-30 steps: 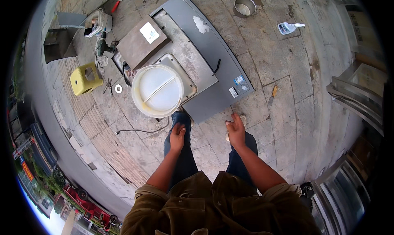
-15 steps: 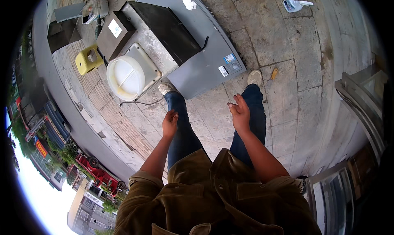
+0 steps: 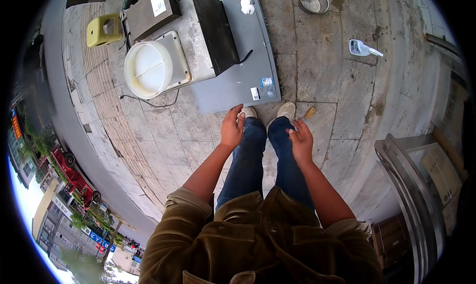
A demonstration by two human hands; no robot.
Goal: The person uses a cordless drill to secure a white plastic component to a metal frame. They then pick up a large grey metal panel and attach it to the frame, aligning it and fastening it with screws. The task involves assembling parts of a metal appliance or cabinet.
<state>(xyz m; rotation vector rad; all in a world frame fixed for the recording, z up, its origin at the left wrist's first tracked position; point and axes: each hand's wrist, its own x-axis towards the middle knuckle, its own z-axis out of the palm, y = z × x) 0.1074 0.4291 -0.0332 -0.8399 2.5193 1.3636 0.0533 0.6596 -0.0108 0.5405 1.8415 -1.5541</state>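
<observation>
My left hand (image 3: pixel 232 128) hangs in the air in front of my left leg, fingers loosely stretched and nothing in them. Level with my right knee, my right hand (image 3: pixel 301 141) is also bare, its thumb and fingers apart. Neither hand touches anything. Beyond my shoes a grey flat panel (image 3: pixel 208 93) lies on the paving. On it rests a boxy metal appliance (image 3: pixel 198 46) with a dark side and a round white collar (image 3: pixel 148 70) at its near left. Close to my right shoe lies a small yellow-handled tool (image 3: pixel 310 113); its working end is too small to make out.
A spray bottle (image 3: pixel 359 48) lies to the right, with a round metal bowl (image 3: pixel 314 1) farther off. At the far left stands a yellow stool (image 3: pixel 104 30). White crumpled paper (image 3: pixel 246 2) sits on the panel. A cable (image 3: pixel 151 104) trails over the paving. Metal-framed shelving (image 3: pixel 406 185) stands at right.
My feet have come closer together and my view has turned. My left hand has swung up and forward, its fingers straighter. The metal bowl has come into view.
</observation>
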